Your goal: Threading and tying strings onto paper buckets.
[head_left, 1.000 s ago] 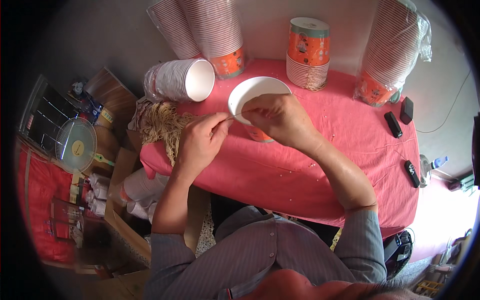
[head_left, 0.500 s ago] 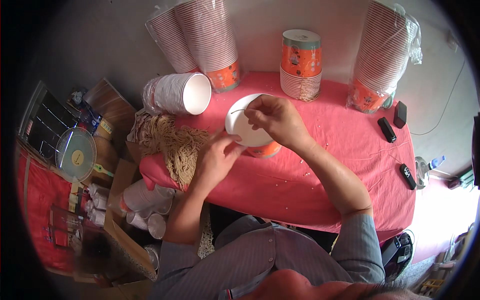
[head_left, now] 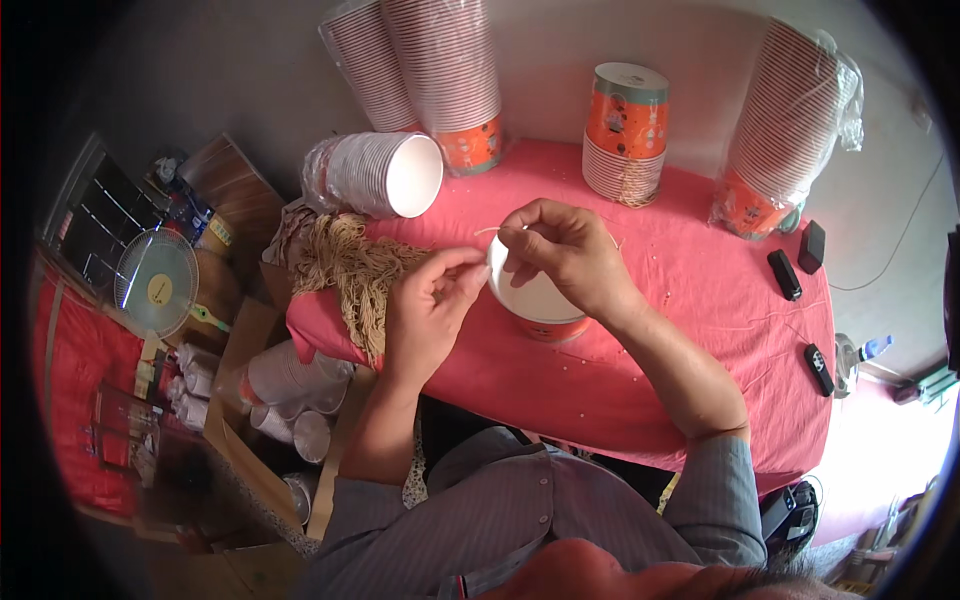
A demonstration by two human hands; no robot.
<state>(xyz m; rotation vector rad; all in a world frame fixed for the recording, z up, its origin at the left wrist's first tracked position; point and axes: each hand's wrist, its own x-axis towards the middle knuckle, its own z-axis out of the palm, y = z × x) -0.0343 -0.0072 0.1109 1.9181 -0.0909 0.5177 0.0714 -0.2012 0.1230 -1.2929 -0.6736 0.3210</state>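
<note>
A white-lined paper tub [head_left: 545, 312] with an orange outside stands on the table under my hands. My right hand [head_left: 572, 255] is above it, thumb and fingers pinched on a thin tan cord [head_left: 487, 231] whose short end sticks out to the left. At the tub's left rim, my left hand [head_left: 430, 315] has its thumb and forefinger drawn together; what lies between those tips, if anything, is too small to make out. A tangled bundle of tan cords [head_left: 362, 280] lies left of my left hand. Part of the tub's far rim is hidden behind my right hand.
A lying stack of white tubs [head_left: 413, 175], tall wrapped stacks [head_left: 445, 80], an upturned stack [head_left: 627, 130] and another wrapped stack [head_left: 785, 135] line the red-covered table's [head_left: 720, 350] back. Small white bits dot the cloth. Black devices [head_left: 784, 275] lie at right, a carton [head_left: 240, 400] at lower left.
My left hand has come off the tub's rim and risen, its thumb and forefinger now together. My right hand, still pinching the cord, has shifted slightly right. The whole view has shifted a little.
</note>
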